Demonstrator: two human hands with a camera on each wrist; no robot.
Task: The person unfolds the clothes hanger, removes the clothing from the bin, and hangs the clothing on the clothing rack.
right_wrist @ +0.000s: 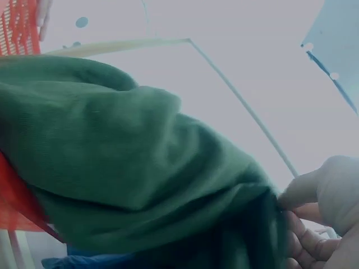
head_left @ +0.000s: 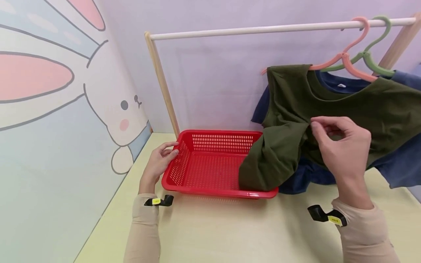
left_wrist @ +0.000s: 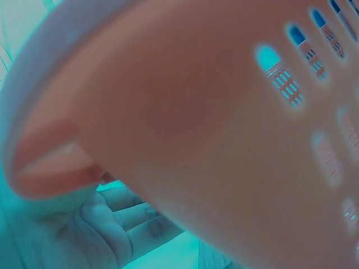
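Observation:
A dark green shirt (head_left: 329, 98) hangs on a pink hanger (head_left: 353, 69). Thumb and forefinger of my right hand (head_left: 345, 142) pinch its front, and the cloth bunches there. In the right wrist view the green shirt (right_wrist: 129, 162) spreads leftward from the right hand (right_wrist: 320, 224). A lower part drapes over the right end of a red basket (head_left: 210, 168). At the basket's left rim, my left hand (head_left: 158, 162) touches it with fingertips and thumb. Loosely extended fingers of the left hand (left_wrist: 129, 218) show behind the basket wall in the left wrist view.
Behind the green shirt, a navy shirt (head_left: 292, 182) hangs on a green hanger (head_left: 378, 65). Both hangers hook over a white rail (head_left: 250, 30) with wooden posts (head_left: 161, 80). Basket and rack stand on a pale yellow table (head_left: 223, 226). A rabbit-painted wall (head_left: 42, 171) borders the left side.

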